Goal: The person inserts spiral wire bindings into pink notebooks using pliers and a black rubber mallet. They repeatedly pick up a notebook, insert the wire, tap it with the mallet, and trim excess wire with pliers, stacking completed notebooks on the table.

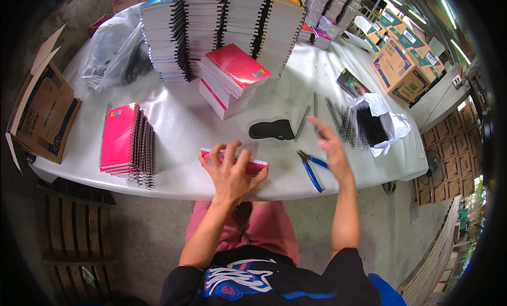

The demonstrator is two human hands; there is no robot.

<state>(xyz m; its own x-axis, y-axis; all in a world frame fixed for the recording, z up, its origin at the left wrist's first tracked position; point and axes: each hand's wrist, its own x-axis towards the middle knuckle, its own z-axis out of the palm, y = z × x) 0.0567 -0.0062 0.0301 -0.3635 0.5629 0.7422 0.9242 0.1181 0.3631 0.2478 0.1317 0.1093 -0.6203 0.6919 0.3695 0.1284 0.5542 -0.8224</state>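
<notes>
My left hand [228, 171] spreads its fingers over a pink-covered notebook [257, 166] at the table's front and grips it from above; the hand hides much of it. To its right, my right hand [332, 150] is raised, slightly blurred, with the index finger stretched out and nothing visible in it. The fingertips are close to loose black spiral coils [316, 109]. Just below that hand lie blue-handled pliers [311, 171]. A flat black pouch-like item [271, 130] rests beyond the notebook, beside one coil. Further right, more coils [343, 121] lie next to an opened white wrapping [388, 123] full of black coils.
Bound pink notebooks [120, 139] are stacked at left. A leaning stack of pink-covered books [232, 76] stands mid-table before tall notebook stacks [203, 36]. Plastic sheeting [108, 55] and an open carton [46, 113] are at left; cartons [401, 68] stand far right.
</notes>
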